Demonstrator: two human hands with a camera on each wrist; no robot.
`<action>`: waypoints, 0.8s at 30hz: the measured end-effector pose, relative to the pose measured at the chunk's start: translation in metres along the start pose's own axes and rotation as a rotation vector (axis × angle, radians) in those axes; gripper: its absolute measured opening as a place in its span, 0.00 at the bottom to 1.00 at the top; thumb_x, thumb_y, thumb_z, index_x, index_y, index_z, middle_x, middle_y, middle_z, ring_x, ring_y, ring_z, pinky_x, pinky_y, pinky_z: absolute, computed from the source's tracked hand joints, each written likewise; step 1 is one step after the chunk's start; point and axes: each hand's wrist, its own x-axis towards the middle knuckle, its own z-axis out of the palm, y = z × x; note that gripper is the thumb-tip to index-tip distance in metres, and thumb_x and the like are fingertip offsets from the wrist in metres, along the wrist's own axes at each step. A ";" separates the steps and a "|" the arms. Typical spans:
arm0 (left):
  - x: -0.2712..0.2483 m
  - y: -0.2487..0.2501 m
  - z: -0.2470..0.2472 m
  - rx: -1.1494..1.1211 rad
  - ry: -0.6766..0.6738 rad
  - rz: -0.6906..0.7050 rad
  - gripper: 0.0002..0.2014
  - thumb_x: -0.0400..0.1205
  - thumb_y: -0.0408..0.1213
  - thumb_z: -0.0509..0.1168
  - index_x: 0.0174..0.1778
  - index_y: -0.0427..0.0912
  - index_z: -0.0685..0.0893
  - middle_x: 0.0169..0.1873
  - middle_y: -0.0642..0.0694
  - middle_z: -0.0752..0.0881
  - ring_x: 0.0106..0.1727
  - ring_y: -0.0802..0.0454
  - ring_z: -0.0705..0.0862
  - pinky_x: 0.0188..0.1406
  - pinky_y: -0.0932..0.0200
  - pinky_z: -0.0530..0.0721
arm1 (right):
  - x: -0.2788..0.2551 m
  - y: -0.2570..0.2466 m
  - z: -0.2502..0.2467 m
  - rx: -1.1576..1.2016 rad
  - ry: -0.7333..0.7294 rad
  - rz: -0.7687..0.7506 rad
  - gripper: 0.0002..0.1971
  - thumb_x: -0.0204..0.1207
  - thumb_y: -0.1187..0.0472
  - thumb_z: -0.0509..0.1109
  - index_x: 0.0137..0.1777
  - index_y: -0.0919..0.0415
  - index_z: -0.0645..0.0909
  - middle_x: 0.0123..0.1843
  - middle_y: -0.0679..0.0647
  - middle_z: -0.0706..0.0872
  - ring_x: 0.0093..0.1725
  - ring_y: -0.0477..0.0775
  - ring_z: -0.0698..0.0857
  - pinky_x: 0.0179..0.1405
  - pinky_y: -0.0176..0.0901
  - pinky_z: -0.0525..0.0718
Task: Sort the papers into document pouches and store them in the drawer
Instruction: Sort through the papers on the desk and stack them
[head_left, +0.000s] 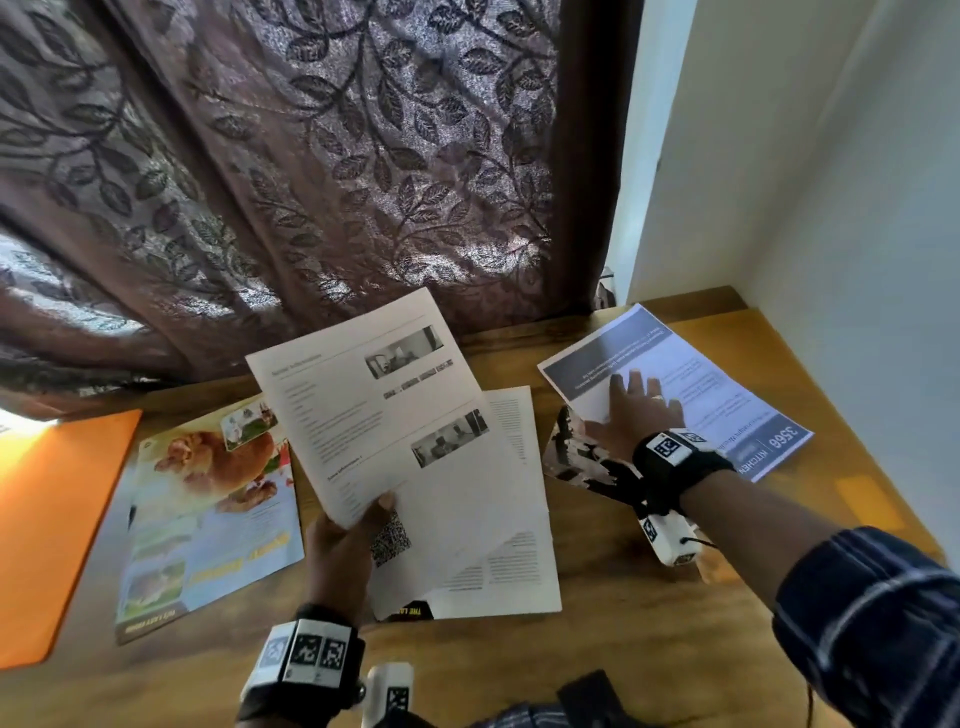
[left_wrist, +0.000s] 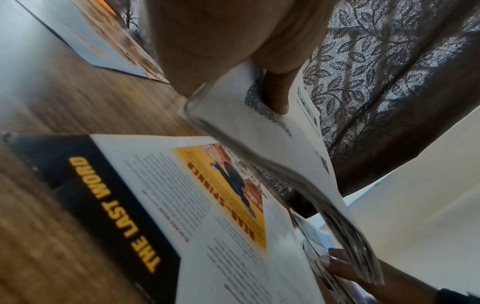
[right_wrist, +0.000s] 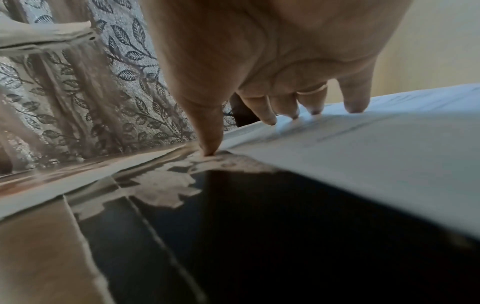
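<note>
My left hand (head_left: 349, 538) pinches a stack of white printed sheets (head_left: 363, 395) by its near corner and holds it lifted above the wooden table (head_left: 597, 561); in the left wrist view the thumb (left_wrist: 276, 92) lies on top of the stack (left_wrist: 259, 131). Under it a "THE LAST WORD" page (left_wrist: 161, 205) lies flat. My right hand (head_left: 631, 410) rests with straight fingers on a blue-and-white flyer (head_left: 691, 374) at the right, its fingertips (right_wrist: 314, 111) touching the sheet (right_wrist: 363, 154). A black-and-white picture page (head_left: 571, 457) lies partly beneath that flyer.
An orange document pouch (head_left: 52, 519) lies at the table's left edge. Beside it sits a colourful magazine page (head_left: 208, 509) with an orange animal. More white text sheets (head_left: 509, 519) lie in the middle. A leaf-patterned curtain (head_left: 311, 156) hangs behind; a white wall (head_left: 831, 182) stands at right.
</note>
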 end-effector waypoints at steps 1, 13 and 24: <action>0.001 -0.003 -0.002 0.010 0.007 0.005 0.31 0.79 0.18 0.68 0.40 0.70 0.90 0.43 0.60 0.93 0.45 0.59 0.91 0.42 0.61 0.91 | 0.000 0.001 0.000 0.006 -0.014 0.003 0.45 0.72 0.30 0.63 0.82 0.53 0.53 0.86 0.58 0.57 0.84 0.68 0.59 0.76 0.72 0.66; 0.015 -0.015 -0.006 0.074 -0.004 -0.087 0.12 0.78 0.28 0.73 0.57 0.36 0.87 0.49 0.43 0.93 0.49 0.44 0.92 0.39 0.55 0.91 | -0.030 0.003 -0.018 -0.084 0.079 -0.197 0.10 0.80 0.54 0.62 0.56 0.57 0.77 0.60 0.56 0.80 0.63 0.63 0.80 0.58 0.59 0.80; 0.050 -0.002 -0.006 0.074 -0.075 -0.070 0.08 0.79 0.30 0.74 0.51 0.46 0.89 0.39 0.56 0.93 0.40 0.60 0.90 0.46 0.53 0.86 | -0.125 0.028 -0.004 -0.178 -0.197 -0.650 0.09 0.83 0.53 0.63 0.53 0.51 0.84 0.85 0.42 0.67 0.88 0.50 0.52 0.79 0.55 0.68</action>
